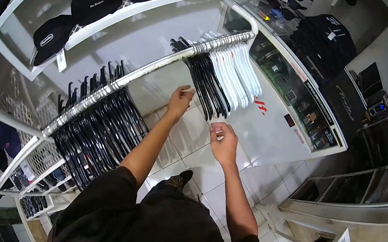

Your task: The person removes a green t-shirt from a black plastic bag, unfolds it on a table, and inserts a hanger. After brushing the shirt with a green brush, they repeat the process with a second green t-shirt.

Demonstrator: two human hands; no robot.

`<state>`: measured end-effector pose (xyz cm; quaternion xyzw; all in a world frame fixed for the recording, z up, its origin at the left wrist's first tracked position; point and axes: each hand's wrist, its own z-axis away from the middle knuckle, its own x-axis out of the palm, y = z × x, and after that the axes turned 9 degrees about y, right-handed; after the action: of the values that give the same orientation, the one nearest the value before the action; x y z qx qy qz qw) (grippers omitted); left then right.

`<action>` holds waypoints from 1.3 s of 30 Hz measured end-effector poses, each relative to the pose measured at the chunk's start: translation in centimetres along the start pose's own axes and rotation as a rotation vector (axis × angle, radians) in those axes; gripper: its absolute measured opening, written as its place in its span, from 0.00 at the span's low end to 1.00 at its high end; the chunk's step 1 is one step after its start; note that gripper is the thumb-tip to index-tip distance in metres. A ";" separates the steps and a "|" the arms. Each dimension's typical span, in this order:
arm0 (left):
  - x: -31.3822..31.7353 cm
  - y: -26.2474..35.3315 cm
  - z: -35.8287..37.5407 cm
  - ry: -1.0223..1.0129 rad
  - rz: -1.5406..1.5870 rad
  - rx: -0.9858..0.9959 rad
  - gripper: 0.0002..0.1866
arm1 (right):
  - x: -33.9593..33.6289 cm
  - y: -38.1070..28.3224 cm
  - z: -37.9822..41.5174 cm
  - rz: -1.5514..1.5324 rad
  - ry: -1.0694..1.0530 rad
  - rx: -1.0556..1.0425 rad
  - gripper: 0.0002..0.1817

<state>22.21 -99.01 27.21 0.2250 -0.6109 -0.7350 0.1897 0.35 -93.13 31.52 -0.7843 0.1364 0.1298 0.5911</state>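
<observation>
My left hand is raised just left of a bunch of black hangers, its fingers loosely bent and nothing seen in them. Below the lower ends of those hangers is my right hand, fingers curled with a gap to the thumb. Its fingertips come right up to the nearest hanger end. White hangers hang directly behind the black bunch on the same metal rail. Farther left along the rail hangs a dense row of black hangers.
Black caps line a white wall shelf above the rail. A glass display counter stands at the right, with folded black shirts on top. White floor tiles lie below my hands. A white wire-mesh rack is at the left.
</observation>
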 end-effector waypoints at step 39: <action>15.5 12.0 30.4 -1.059 -0.226 1.143 0.14 | -25.1 -7.0 21.5 0.969 0.919 -0.145 0.28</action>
<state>-7.65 -85.09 42.05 -0.0317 -0.8765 -0.3313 -0.3478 -21.33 -69.11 41.17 -0.6478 0.7016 0.0424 0.2937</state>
